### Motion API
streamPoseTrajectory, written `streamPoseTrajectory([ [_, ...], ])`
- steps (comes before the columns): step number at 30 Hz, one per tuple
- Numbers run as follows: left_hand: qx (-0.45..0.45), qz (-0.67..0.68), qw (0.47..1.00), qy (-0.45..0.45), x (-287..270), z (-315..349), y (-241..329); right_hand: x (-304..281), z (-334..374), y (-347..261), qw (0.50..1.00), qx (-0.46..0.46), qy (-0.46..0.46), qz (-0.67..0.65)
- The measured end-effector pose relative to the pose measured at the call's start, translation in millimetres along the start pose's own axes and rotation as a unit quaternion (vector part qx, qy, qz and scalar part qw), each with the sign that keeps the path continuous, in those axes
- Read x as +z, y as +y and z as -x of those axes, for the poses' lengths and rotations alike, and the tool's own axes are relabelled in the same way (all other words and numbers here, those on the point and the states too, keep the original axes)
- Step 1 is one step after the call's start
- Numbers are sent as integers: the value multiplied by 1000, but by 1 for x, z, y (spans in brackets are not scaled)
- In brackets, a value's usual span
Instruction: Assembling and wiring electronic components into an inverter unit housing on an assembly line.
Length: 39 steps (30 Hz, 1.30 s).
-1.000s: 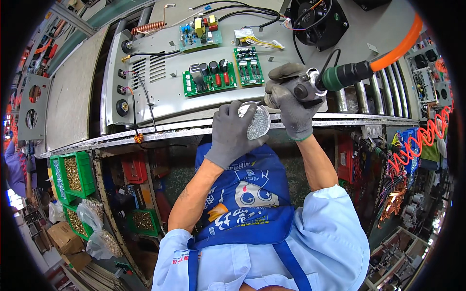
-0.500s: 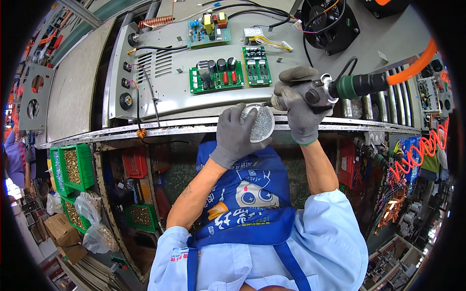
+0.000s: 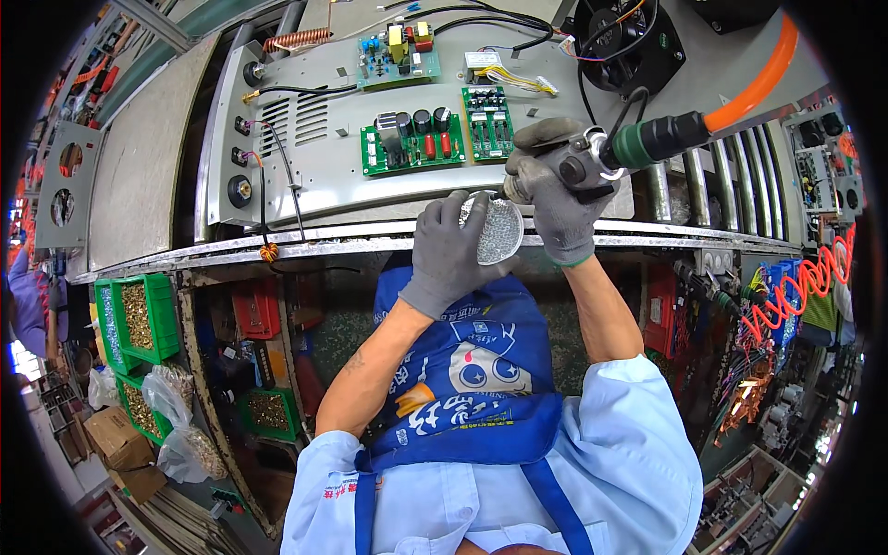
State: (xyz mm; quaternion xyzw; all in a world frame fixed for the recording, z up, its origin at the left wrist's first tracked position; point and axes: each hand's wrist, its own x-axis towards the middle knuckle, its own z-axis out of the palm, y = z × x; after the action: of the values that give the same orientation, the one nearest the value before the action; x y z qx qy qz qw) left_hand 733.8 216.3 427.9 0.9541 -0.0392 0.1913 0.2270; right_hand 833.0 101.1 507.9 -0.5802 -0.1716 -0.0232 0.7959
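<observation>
My left hand (image 3: 446, 254), in a grey glove, grips a round white dish (image 3: 519, 242) filled with small silvery screws, held over the bench's front edge. Its fingers reach over the rim. In my right hand (image 3: 561, 211), also gloved, is a pneumatic screwdriver (image 3: 575, 169) with an orange hose (image 3: 760, 74). The driver lies sideways, its front end pointing left at the dish's upper rim; the tip is hard to make out there. Beyond both hands lies a grey metal chassis plate (image 3: 324, 190) carrying a green capacitor board (image 3: 404, 164) and a narrower green board (image 3: 487, 125).
Another circuit board (image 3: 398, 65), a small transformer (image 3: 481, 63) and a black fan (image 3: 638, 46) sit farther back on the plate. Rollers (image 3: 745, 185) run at the right. Green bins (image 3: 148, 319) of brass-coloured parts stand lower left. A coiled red hose (image 3: 805, 296) hangs at the right.
My right hand and the screwdriver have shifted left and slightly away from me, and the orange hose has swung left with them. The dish has tilted slightly in my left hand.
</observation>
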Motion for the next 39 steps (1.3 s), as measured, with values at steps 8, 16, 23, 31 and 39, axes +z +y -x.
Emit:
streamPoseTrajectory([
  [8,14,7,1000,21,6,5,-6,1,2,9,1000,22,-14,-7],
  [16,23,22,999,39,8,6,-8,6,-3,18,998,-17,-56,37],
  [23,21,25,999,25,6,6,-9,18,-12,16,999,18,-24,22],
  [31,13,23,999,29,7,6,-8,50,-87,-6,986,-154,-54,26],
  [39,4,31,999,12,7,6,-7,59,-118,36,977,-192,-53,70],
])
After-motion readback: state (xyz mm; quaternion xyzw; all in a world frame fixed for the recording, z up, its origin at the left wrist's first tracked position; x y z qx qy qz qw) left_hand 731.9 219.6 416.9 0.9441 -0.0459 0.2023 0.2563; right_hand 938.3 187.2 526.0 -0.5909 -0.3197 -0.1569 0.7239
